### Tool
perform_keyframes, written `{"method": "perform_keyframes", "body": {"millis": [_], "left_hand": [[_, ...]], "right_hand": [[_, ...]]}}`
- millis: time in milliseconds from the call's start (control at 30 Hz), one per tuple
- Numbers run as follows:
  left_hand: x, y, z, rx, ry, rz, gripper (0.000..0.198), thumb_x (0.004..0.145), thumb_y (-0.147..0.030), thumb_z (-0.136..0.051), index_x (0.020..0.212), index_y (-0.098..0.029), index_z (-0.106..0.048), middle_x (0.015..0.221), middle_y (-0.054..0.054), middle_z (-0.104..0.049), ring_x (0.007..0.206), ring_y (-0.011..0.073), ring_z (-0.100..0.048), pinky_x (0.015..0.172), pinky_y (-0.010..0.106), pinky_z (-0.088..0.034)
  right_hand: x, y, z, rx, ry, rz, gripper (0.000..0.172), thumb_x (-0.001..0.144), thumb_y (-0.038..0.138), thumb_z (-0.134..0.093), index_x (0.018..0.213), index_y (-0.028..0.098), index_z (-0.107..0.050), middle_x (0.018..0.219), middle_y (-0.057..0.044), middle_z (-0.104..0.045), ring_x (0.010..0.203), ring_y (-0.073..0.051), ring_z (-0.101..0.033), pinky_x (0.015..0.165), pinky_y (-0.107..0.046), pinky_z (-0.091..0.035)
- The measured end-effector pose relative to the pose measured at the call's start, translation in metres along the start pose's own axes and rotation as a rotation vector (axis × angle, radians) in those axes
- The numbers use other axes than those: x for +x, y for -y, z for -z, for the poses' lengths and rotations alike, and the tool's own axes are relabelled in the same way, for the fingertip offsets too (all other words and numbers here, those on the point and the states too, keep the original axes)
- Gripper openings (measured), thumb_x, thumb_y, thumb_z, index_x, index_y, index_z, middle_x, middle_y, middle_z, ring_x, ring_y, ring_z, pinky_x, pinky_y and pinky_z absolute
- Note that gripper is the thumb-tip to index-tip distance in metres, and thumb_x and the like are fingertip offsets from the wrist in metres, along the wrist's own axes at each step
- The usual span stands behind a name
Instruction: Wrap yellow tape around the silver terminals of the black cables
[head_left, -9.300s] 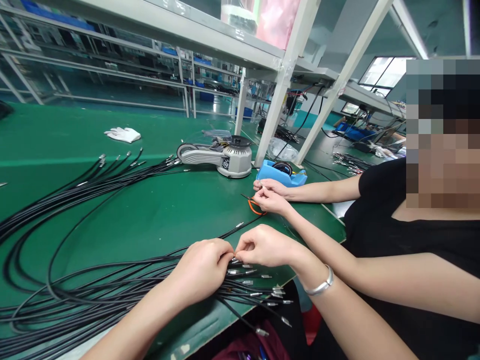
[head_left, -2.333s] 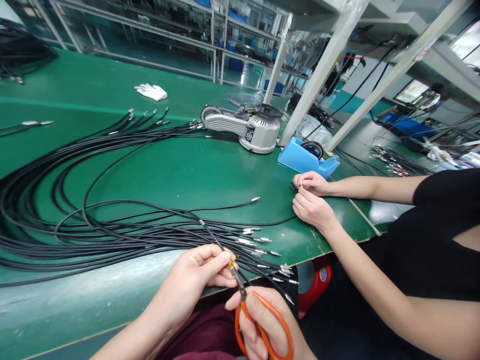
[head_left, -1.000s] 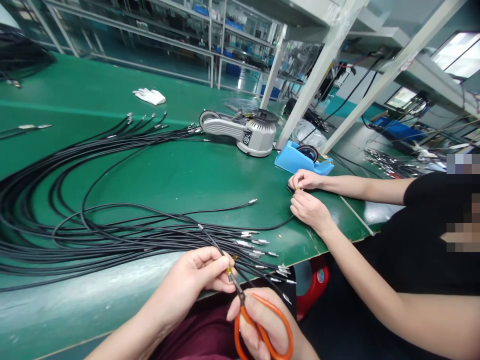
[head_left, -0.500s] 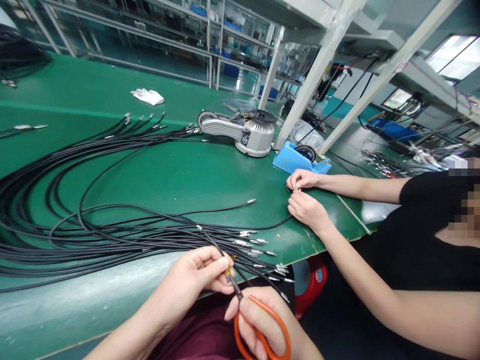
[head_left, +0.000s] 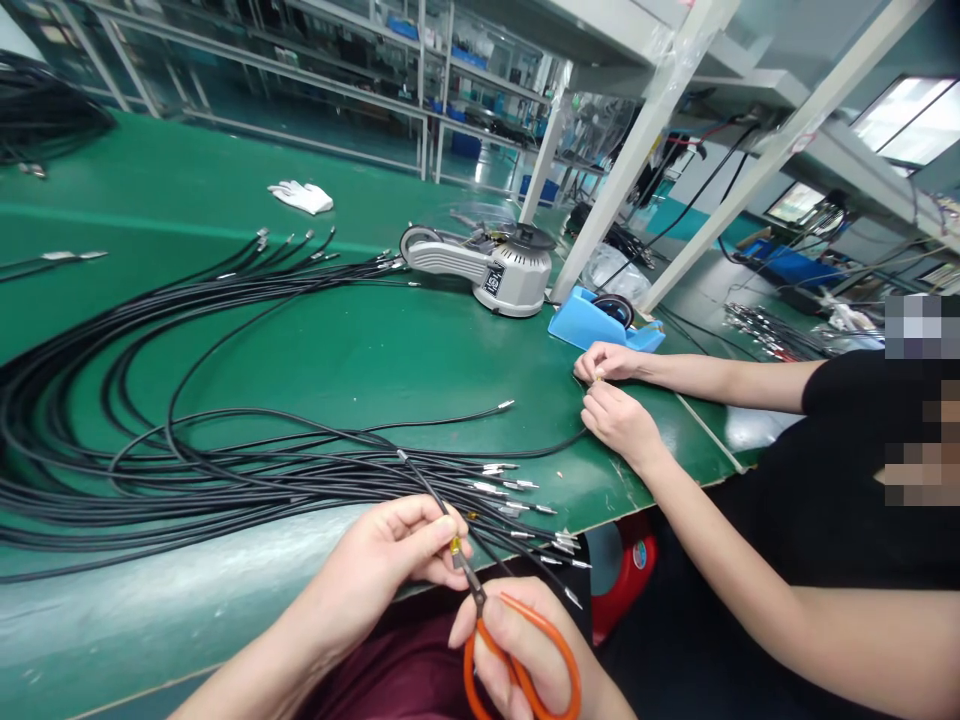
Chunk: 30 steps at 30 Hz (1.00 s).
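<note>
My left hand (head_left: 409,545) pinches the end of a black cable (head_left: 426,480) between thumb and forefinger. A small piece of yellow tape (head_left: 455,545) shows at the fingertips. My right hand (head_left: 525,630) is closed around the handles of orange-handled scissors (head_left: 574,660). Their dark blades point up and left, with the tips at the yellow tape; whether they touch it I cannot tell. Beneath and beyond my hands lies a bundle of black cables (head_left: 315,480) with silvery ends. Part of the cable end is hidden by my left fingers.
To the right, a co-worker's two hands (head_left: 619,415) hold a cable end above the green table (head_left: 360,350). A grey tape machine (head_left: 514,275) and a blue tape dispenser (head_left: 585,320) stand beyond. A white glove (head_left: 301,196) lies farther back. A red stool (head_left: 626,575) is below the edge.
The whole view has shifted slightly. My hands keep their hold on the cable and the scissors, with the blades angled about the same at the yellow tape.
</note>
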<state>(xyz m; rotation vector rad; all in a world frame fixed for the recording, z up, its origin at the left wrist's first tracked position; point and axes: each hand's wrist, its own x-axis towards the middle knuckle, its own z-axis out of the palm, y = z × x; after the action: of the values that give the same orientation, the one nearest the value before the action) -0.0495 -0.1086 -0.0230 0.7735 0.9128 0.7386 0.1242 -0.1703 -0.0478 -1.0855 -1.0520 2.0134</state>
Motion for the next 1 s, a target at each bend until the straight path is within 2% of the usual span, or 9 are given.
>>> {"method": "perform_keyframes", "body": {"millis": [167,333,433,533,633,700,767,900,1000], "left_hand": [[0.0,0.001,-0.002,0.039,-0.067,0.002,0.022,0.076,-0.033,-0.071,0.067,-0.015,-0.062,0.072,0.001,-0.068,0.064,0.0127,-0.066,0.066,0.023,-0.056],[0.001,-0.002,-0.009,0.053,-0.152,-0.01,0.021,0.073,-0.033,-0.073,0.067,-0.015,-0.064,0.068,-0.001,-0.067,0.064,0.0122,-0.066,0.067,0.02,-0.056],[0.001,-0.002,-0.013,0.029,-0.186,-0.009,0.022,0.07,-0.034,-0.075,0.065,-0.015,-0.066,0.069,-0.001,-0.068,0.063,0.012,-0.066,0.067,0.02,-0.056],[0.0,0.001,-0.012,-0.017,-0.201,-0.026,0.024,0.069,-0.036,-0.076,0.064,-0.015,-0.067,0.071,0.0,-0.069,0.068,0.0139,-0.067,0.07,0.022,-0.056],[-0.002,0.005,-0.007,-0.091,-0.206,-0.087,0.021,0.07,-0.035,-0.076,0.071,-0.015,-0.07,0.077,0.002,-0.07,0.072,0.0145,-0.067,0.073,0.022,-0.055],[-0.002,0.005,-0.005,-0.145,-0.197,-0.117,0.022,0.07,-0.034,-0.076,0.079,-0.015,-0.072,0.077,0.003,-0.071,0.07,0.0141,-0.068,0.071,0.021,-0.055],[-0.001,0.002,-0.004,-0.198,-0.193,-0.122,0.025,0.069,-0.033,-0.077,0.085,-0.015,-0.072,0.074,0.003,-0.071,0.066,0.0143,-0.068,0.068,0.023,-0.056],[0.005,-0.009,-0.01,-0.288,-0.216,-0.15,0.025,0.064,-0.03,-0.081,0.08,-0.013,-0.072,0.072,0.003,-0.07,0.068,0.0159,-0.068,0.071,0.027,-0.058],[0.013,-0.019,-0.016,-0.337,-0.254,-0.204,0.024,0.063,-0.029,-0.082,0.077,-0.013,-0.072,0.075,0.003,-0.07,0.071,0.0156,-0.068,0.073,0.027,-0.058]], "right_hand": [[-0.004,0.014,-0.001,-0.317,-0.074,-0.031,0.046,0.088,0.055,-0.046,0.092,0.013,-0.064,0.051,0.005,-0.048,0.033,-0.005,-0.038,0.033,-0.016,-0.028],[-0.008,0.03,-0.003,-0.961,-0.218,0.274,0.023,0.092,0.031,-0.046,0.086,0.019,-0.064,0.074,-0.005,-0.064,0.064,-0.017,-0.059,0.061,-0.027,-0.043],[-0.009,0.032,-0.002,-1.208,-0.254,0.369,0.021,0.092,0.027,-0.044,0.097,0.02,-0.063,0.082,-0.01,-0.067,0.069,-0.022,-0.061,0.062,-0.03,-0.042],[-0.015,0.041,0.003,-1.286,-0.271,0.39,0.021,0.092,0.031,-0.047,0.099,0.022,-0.064,0.078,-0.008,-0.067,0.066,-0.021,-0.061,0.06,-0.03,-0.043],[-0.012,0.064,0.016,-1.203,-0.432,0.34,0.029,0.085,0.035,-0.058,0.112,0.024,-0.06,0.081,-0.005,-0.067,0.067,-0.019,-0.062,0.063,-0.029,-0.047],[0.006,0.083,0.03,-1.215,-0.589,0.293,0.042,0.081,0.032,-0.061,0.121,0.023,-0.054,0.085,-0.004,-0.068,0.073,-0.02,-0.063,0.067,-0.03,-0.048],[0.037,0.104,0.046,-1.298,-0.654,0.312,0.037,0.08,0.025,-0.058,0.117,0.021,-0.058,0.09,-0.005,-0.069,0.082,-0.022,-0.064,0.073,-0.032,-0.048],[0.105,0.136,0.071,-1.323,-0.654,0.393,0.028,0.078,0.012,-0.057,0.102,0.018,-0.07,0.098,-0.011,-0.069,0.094,-0.024,-0.063,0.085,-0.034,-0.045],[0.117,0.143,0.066,-1.279,-0.66,0.458,0.024,0.079,0.009,-0.056,0.095,0.016,-0.072,0.104,-0.012,-0.069,0.101,-0.024,-0.061,0.09,-0.034,-0.044]]}}
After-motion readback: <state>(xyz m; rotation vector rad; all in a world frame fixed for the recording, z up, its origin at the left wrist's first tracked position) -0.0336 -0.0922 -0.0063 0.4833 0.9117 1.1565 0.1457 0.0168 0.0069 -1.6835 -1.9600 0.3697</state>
